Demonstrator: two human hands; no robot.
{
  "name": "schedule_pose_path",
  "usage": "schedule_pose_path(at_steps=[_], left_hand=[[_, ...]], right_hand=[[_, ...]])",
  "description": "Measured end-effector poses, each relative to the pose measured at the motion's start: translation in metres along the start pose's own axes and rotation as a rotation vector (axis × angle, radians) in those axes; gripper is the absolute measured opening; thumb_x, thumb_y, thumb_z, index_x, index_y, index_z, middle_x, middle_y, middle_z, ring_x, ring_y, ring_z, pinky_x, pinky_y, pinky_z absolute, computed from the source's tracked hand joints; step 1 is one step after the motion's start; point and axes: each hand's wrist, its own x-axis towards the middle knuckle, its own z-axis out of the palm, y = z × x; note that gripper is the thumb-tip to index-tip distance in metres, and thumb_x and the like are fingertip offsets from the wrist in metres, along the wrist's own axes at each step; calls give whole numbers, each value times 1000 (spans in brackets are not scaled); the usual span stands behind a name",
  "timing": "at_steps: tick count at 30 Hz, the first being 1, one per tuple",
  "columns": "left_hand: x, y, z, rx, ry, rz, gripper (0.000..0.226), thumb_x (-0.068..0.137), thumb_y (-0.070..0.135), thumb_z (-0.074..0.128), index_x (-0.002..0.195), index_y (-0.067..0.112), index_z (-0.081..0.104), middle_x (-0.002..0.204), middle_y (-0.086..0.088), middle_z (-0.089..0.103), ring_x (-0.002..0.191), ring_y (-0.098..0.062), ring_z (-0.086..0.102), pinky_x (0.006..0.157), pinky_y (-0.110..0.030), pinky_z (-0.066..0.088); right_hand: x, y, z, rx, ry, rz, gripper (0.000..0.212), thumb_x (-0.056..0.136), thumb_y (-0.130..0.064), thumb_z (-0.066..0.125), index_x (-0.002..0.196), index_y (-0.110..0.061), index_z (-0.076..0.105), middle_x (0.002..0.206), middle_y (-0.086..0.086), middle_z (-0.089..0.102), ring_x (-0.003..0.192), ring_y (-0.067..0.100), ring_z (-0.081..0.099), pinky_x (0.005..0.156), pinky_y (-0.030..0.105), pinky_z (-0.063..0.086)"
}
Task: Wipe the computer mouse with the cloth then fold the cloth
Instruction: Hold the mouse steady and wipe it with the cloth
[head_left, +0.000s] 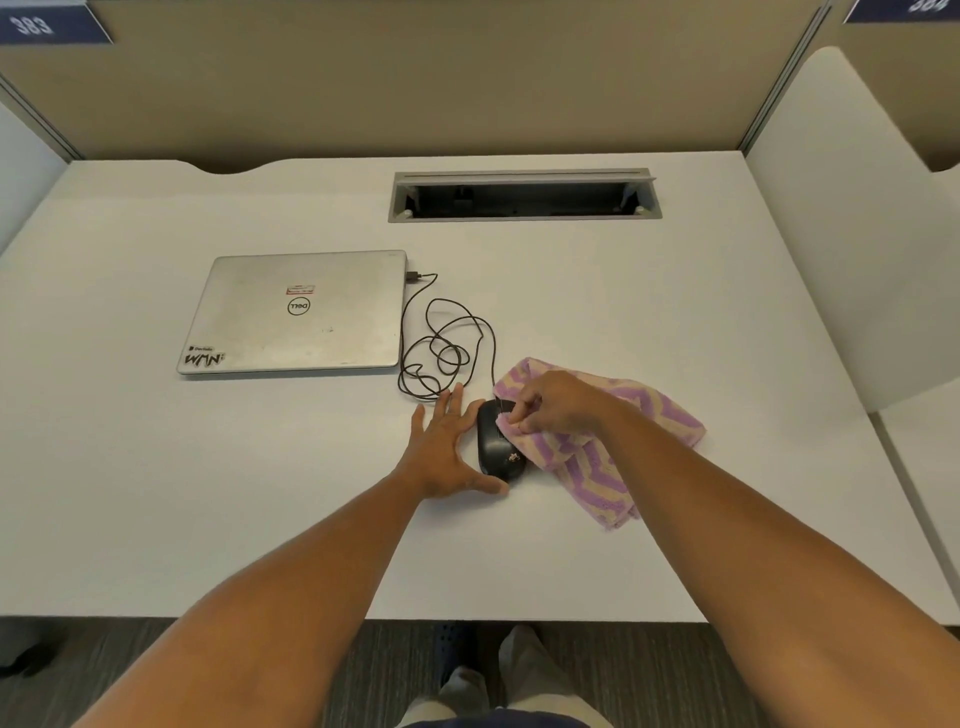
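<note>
Head view: mouse (493, 439) lying lengthwise toward desk (208, 493) front edge, between hands; left hand (447, 447) splayed, bracing; right hand (550, 405) pinching cloth (597, 462) against it.

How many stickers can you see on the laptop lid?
2: a red-and-white sticker above the logo, a "WMN" sticker at the lid's near-left corner. The laptop is closed.

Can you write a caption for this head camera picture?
Right hand wipes a black mouse with a striped cloth; left hand steadies it.
</note>
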Motion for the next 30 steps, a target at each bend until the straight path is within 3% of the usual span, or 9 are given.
schedule_pose_path(at_steps=[4,8,11,15,17,20,23,26,30], left_hand=[[-1,1,0,-30,10,11,134,53,74,81,158,34,8,165,5,-16,146,-3,-27,119,-43,-20],[-1,1,-1,-33,6,14,134,53,75,80,158,35,7,165,5,-17,145,-4,-28,118,-42,-21],[-1,0,0,-49,6,9,136,51,75,80,158,33,8,165,5,-17,145,-3,-28,118,-43,-21],[0,0,0,-20,3,2,136,52,76,79,159,30,8,165,6,-18,146,-5,-28,119,-44,-20],[0,0,-1,-12,-1,6,135,53,76,79,159,31,8,165,5,-18,146,-4,-27,119,-44,-20],[0,1,-1,-11,-4,8,136,53,74,81,159,31,7,165,5,-18,146,-5,-27,119,-43,-20],[-1,1,-1,-23,-3,0,135,53,72,82,159,30,8,165,6,-18,145,-3,-28,119,-43,-20],[-1,1,0,-8,-9,-4,136,54,73,81,159,30,6,164,6,-20,145,-4,-29,119,-44,-20],[1,0,0,5,-11,0,136,54,75,79,159,31,5,164,6,-20,144,-3,-30,119,-43,-20]], right_hand=[[-2,-1,-6,-180,-248,86,16,75,-13,80,89,-20,78,82,-14,69,86,6,59,67,17,44],[1,1,-13,17,33,38,20,77,-21,78,97,-21,77,95,-9,70,90,6,58,71,18,43],[8,-4,-8,-45,186,-36,24,81,-19,74,105,-14,76,111,1,69,97,9,60,79,19,41],[12,-14,8,-123,79,-91,20,82,-14,73,101,-10,76,110,3,71,103,14,62,72,13,42],[12,-19,8,-164,-49,-73,19,81,-12,74,100,-12,77,107,0,72,101,14,62,76,18,48],[10,-23,-4,-303,-240,-16,23,80,-14,75,102,-19,76,104,-8,69,99,9,58,78,21,44],[12,-22,-11,-235,-78,-63,24,80,-11,75,104,-15,76,108,-9,68,97,7,58,80,21,43],[15,-22,-6,-152,84,-78,24,80,-10,75,104,-8,76,115,2,70,106,13,63,92,27,49],[15,-25,7,-296,-32,-126,24,84,-16,71,108,-13,75,113,3,70,105,16,61,89,27,47]])
